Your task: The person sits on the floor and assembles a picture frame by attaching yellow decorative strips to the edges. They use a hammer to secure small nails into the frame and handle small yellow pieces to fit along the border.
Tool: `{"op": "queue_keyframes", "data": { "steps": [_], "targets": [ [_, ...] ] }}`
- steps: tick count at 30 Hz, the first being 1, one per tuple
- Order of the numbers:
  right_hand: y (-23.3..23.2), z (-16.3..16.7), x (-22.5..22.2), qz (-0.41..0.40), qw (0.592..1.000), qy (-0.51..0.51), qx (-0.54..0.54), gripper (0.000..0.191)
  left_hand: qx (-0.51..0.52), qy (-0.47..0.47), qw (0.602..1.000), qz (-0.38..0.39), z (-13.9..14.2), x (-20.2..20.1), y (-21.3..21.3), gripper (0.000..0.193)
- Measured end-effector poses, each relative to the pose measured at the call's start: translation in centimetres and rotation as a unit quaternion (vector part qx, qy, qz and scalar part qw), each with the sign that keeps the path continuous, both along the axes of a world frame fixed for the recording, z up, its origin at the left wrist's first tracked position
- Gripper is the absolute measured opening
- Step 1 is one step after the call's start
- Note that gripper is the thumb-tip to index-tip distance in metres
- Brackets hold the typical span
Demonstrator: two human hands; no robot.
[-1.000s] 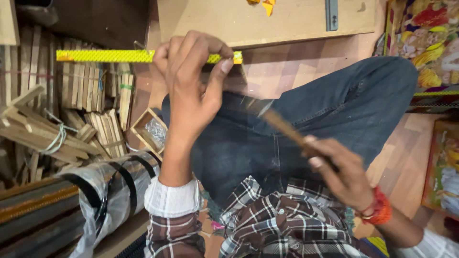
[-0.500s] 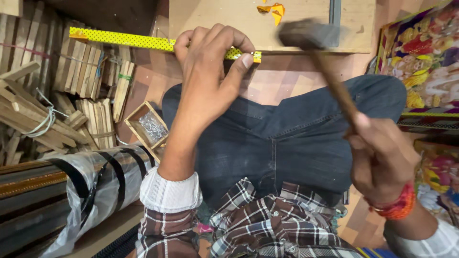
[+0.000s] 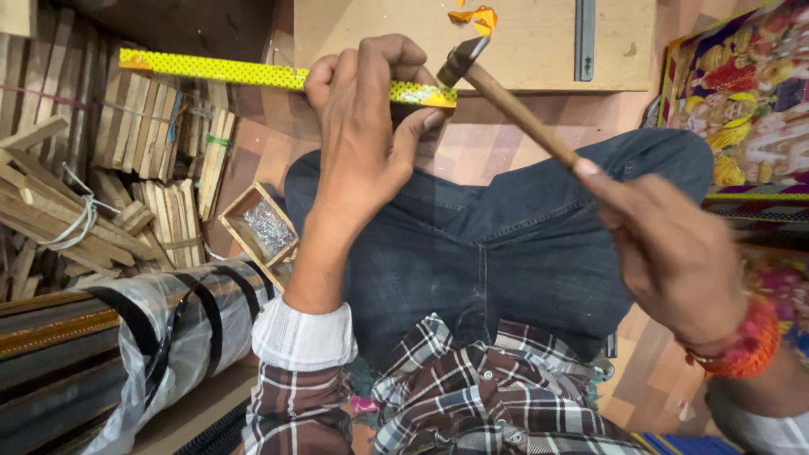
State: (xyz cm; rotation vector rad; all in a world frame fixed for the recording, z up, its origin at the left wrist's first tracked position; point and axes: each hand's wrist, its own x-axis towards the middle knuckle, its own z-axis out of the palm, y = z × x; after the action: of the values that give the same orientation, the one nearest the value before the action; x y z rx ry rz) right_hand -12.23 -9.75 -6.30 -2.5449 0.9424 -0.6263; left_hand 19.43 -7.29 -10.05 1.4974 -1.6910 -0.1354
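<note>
My left hand (image 3: 366,126) grips a long yellow dotted frame strip (image 3: 219,72) near its right end and holds it level above my knees. My right hand (image 3: 674,253) is closed on the wooden handle of a small hammer (image 3: 506,97). The dark hammer head sits right at the strip's right end, close to my left fingertips. I sit cross-legged in dark jeans (image 3: 497,244) and a checked shirt.
Bundles of wooden strips (image 3: 143,143) lie at the left. A small box of nails (image 3: 265,226) stands by my left knee. A plastic-wrapped roll of frame moulding (image 3: 160,329) is at lower left, a wooden board (image 3: 522,42) ahead, colourful pictures (image 3: 742,101) at right.
My right hand has lifted the hammer from beside my lap and swung it to the strip's right end. My left hand has kept hold of the strip.
</note>
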Motion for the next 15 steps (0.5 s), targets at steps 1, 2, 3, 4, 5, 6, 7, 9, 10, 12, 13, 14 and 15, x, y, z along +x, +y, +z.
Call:
{"op": "queue_keyframes", "data": {
  "steps": [1, 2, 3, 4, 5, 6, 7, 9, 10, 12, 13, 14, 15],
  "targets": [
    [-0.1, 0.3, 0.2, -0.001, 1.000, 0.002, -0.004, 0.055, 0.002, 0.004, 1.000, -0.003, -0.1, 0.0, 0.0, 0.048],
    [-0.2, 0.4, 0.4, -0.001, 1.000, 0.008, -0.002, 0.057, 0.004, 0.010, 1.000, -0.003, -0.1, 0.0, -0.1, 0.050],
    [-0.2, 0.4, 0.6, 0.003, 1.000, 0.014, 0.003, 0.058, 0.003, 0.010, 1.000, -0.002, -0.2, 0.0, -0.1, 0.050],
    [-0.1, 0.2, 0.7, 0.007, 1.000, 0.021, 0.011, 0.060, 0.005, 0.011, 1.000, 0.000, -0.2, 0.0, -0.1, 0.050],
    [0.0, -0.1, 0.8, 0.010, 0.999, 0.026, 0.016, 0.061, 0.006, 0.012, 1.000, 0.000, -0.2, 0.0, -0.1, 0.049],
    [0.0, -0.4, 0.7, 0.012, 0.999, 0.029, 0.017, 0.063, 0.007, 0.013, 1.000, -0.001, -0.2, 0.1, -0.1, 0.048],
    [0.0, -0.8, 0.6, 0.013, 0.999, 0.030, 0.016, 0.064, 0.007, 0.015, 1.000, -0.002, -0.2, 0.1, -0.1, 0.047],
    [0.1, -1.2, 0.0, 0.002, 1.000, 0.011, -0.007, 0.061, 0.004, 0.013, 1.000, -0.007, -0.2, 0.2, -0.1, 0.045],
    [0.0, -1.4, -0.1, -0.006, 1.000, -0.026, -0.009, 0.059, -0.002, 0.012, 1.000, -0.009, -0.3, 0.2, -0.2, 0.046],
    [-0.1, -1.7, -0.2, -0.020, 0.992, -0.128, -0.004, 0.053, -0.001, 0.007, 1.000, -0.007, -0.3, 0.2, -0.2, 0.047],
    [-0.1, -1.7, -0.2, -0.019, 0.993, -0.117, -0.001, 0.052, -0.001, 0.005, 1.000, -0.006, -0.3, 0.2, -0.2, 0.047],
    [-0.1, -1.7, 0.0, -0.018, 0.994, -0.106, 0.001, 0.051, -0.002, 0.005, 1.000, -0.005, -0.3, 0.2, -0.2, 0.047],
    [-0.2, -1.7, 0.2, -0.004, 1.000, -0.020, -0.003, 0.054, -0.003, 0.006, 1.000, -0.005, -0.3, 0.3, -0.3, 0.047]
  ]
}}
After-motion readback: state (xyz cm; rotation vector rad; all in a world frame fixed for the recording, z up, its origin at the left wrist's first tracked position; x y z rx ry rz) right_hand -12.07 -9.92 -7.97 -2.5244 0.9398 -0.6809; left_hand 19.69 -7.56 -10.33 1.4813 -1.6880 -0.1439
